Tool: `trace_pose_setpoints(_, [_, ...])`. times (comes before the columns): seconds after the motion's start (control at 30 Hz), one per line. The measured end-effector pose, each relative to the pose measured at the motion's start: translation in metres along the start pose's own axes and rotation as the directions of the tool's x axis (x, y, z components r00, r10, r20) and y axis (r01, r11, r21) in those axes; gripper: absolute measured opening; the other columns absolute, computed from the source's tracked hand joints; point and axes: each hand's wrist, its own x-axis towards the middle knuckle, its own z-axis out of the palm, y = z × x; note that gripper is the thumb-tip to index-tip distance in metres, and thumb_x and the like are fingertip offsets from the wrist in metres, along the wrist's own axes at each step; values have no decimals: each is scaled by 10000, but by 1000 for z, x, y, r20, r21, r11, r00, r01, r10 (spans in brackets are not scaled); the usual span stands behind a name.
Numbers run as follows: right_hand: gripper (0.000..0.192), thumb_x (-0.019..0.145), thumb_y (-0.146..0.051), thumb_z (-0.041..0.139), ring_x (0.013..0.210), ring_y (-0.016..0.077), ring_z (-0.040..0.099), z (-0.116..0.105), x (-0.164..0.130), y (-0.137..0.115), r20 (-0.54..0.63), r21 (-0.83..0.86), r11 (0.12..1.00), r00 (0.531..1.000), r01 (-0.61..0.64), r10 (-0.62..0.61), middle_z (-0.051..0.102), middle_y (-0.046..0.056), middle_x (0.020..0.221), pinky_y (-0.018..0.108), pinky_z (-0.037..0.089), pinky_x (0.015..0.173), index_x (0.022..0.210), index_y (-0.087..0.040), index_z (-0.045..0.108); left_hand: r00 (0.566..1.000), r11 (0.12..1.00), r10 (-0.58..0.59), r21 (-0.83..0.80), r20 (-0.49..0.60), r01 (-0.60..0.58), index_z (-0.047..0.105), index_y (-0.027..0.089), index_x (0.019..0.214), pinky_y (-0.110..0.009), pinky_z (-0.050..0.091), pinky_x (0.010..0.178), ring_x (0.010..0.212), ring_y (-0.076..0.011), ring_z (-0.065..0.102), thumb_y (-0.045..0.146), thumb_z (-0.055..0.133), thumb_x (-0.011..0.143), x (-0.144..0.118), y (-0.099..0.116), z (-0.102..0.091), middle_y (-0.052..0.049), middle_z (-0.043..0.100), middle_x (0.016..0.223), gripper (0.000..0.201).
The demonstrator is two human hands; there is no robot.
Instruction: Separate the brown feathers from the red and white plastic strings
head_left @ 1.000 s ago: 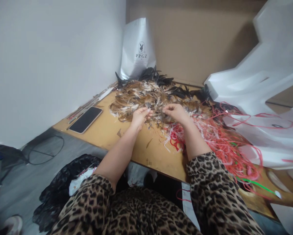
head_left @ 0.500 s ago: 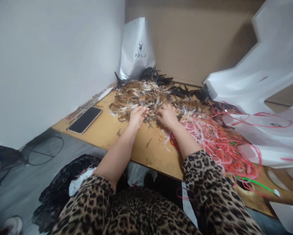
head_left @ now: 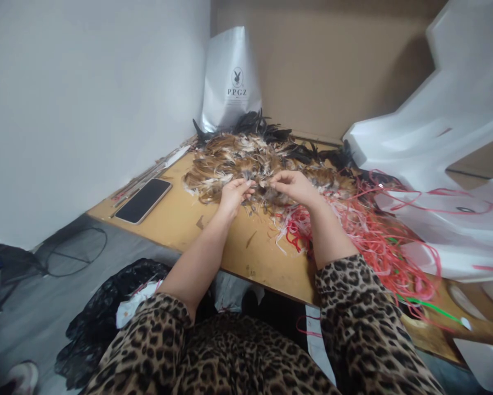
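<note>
Both hands' fingertips were pinched together over the feather pile [head_left: 262, 162], the left hand [head_left: 233, 195] and right hand [head_left: 295, 186] nearly meeting at what seemed a small tuft of feathers, though the view was too blurred to be sure. Most of the pile lay loose beyond them. Red and pink cords [head_left: 365, 230] tangled right of the pile; a phone [head_left: 143, 201] lay left of it.

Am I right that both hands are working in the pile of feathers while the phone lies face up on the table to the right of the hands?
Not quite: the phone lies to the left of the hands, near the wall, as the head view shows. The rest holds: the left hand and right hand are both in the pile of feathers on the table.
</note>
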Motion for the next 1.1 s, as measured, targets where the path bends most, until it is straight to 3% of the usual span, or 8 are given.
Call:
trace_pose_setpoints(0.13, [185, 634, -311, 632, 585, 98, 471, -3, -2, -7, -14, 32, 999, 1000, -22, 22, 589, -3, 645, 236, 368, 585, 707, -142, 615, 995, 997, -69, 26, 66, 67, 619, 111, 735, -150, 421, 499, 574, -53, 592, 214, 723, 646, -3, 1, 1, -67, 688, 858, 172])
trace_pose_setpoints(0.3, [148, 635, -285, 603, 596, 95, 461, -2, -4, -13, -33, 55, 998, 999, -16, 18, 573, -7, 655, 234, 357, 597, 686, -147, 590, 993, 997, -72, 27, 91, 69, 622, 112, 742, -146, 425, 492, 578, -59, 601, 212, 721, 654, -4, 1, 1, -54, 687, 824, 166])
trace_pose_setpoints(0.6, [117, 607, -263, 603, 565, 89, 457, 8, -1, -5, 107, 35, 998, 993, -58, 53, 559, -18, 600, 229, 364, 580, 627, -151, 576, 969, 986, -167, 57, 183, 159, 591, 109, 707, -137, 421, 489, 530, -53, 584, 232, 742, 638, -6, 1, 1, -25, 654, 648, 206])
trace_pose_setpoints(0.9, [141, 603, -287, 626, 525, 93, 481, 22, 6, 6, 6, 136, 987, 997, -81, 81, 581, -15, 556, 234, 378, 558, 606, -158, 571, 956, 975, -103, 220, 274, 42, 598, 110, 670, -158, 389, 469, 479, -52, 531, 266, 740, 620, -4, -5, 2, -25, 635, 598, 218])
trace_pose_setpoints(1.1, [167, 612, -287, 664, 510, 103, 516, 30, 8, 6, -110, 283, 951, 981, -124, 161, 586, -14, 559, 229, 387, 518, 681, -167, 570, 973, 977, -74, 213, 219, 26, 599, 115, 678, -158, 390, 491, 505, -53, 541, 251, 740, 615, -4, -5, 3, -20, 635, 605, 206])
